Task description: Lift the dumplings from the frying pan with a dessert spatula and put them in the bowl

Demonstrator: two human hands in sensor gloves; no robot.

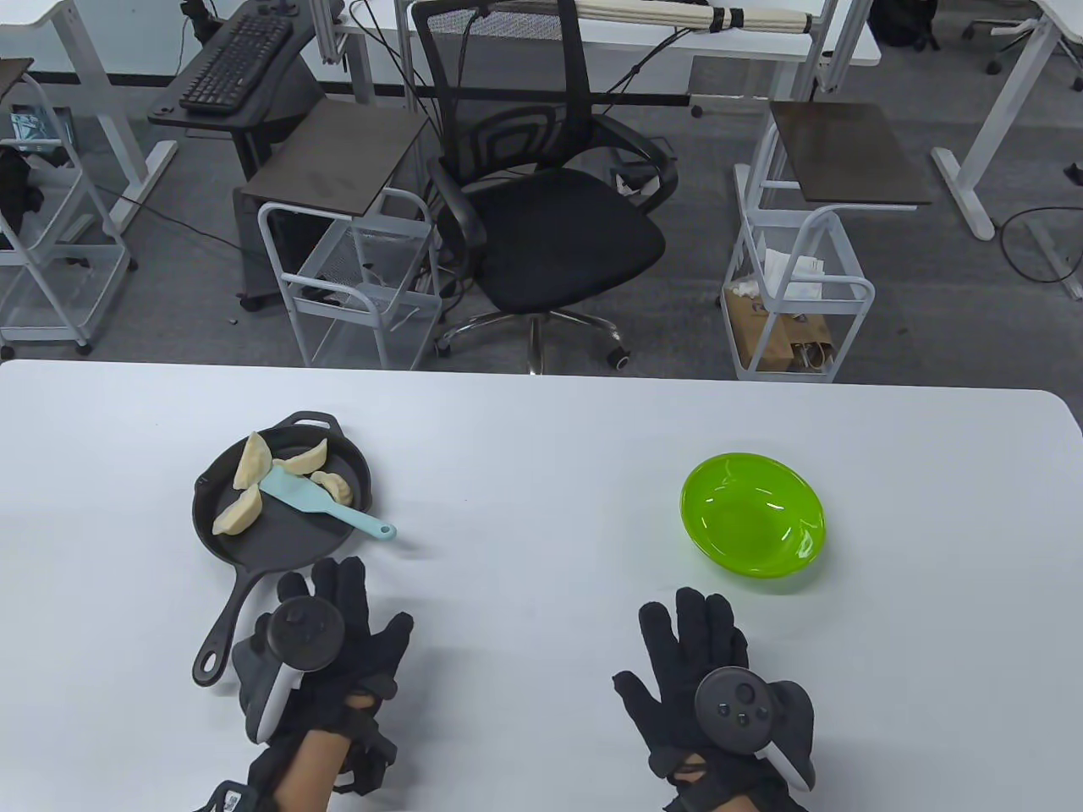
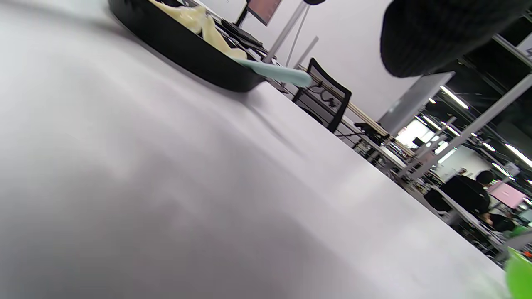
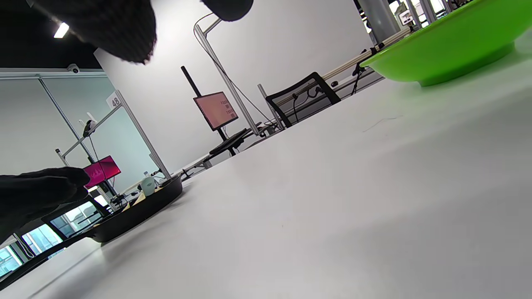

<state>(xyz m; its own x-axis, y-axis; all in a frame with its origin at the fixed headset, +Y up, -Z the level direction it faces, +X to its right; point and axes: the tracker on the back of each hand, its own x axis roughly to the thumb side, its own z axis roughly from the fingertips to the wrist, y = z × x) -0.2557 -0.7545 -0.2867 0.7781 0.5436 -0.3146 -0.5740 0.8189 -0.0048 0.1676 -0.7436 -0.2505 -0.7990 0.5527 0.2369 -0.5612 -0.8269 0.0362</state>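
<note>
A black frying pan (image 1: 254, 541) sits on the table's left, its handle pointing toward me. Several pale dumplings (image 1: 239, 511) lie in it, and a light blue dessert spatula (image 1: 326, 502) rests across them with its handle over the pan's right rim. An empty green bowl (image 1: 752, 524) stands at the right. My left hand (image 1: 338, 622) lies flat and open on the table just below the pan, beside the handle. My right hand (image 1: 694, 647) lies flat and open below the bowl. The left wrist view shows the pan (image 2: 178, 41) and spatula handle (image 2: 276, 74); the right wrist view shows the bowl (image 3: 449, 50).
The white table (image 1: 541, 457) ends at a far edge beyond the pan and bowl. Behind it stand a black office chair (image 1: 541, 194) and two white wire carts (image 1: 355, 279). A person sits far off in the left wrist view.
</note>
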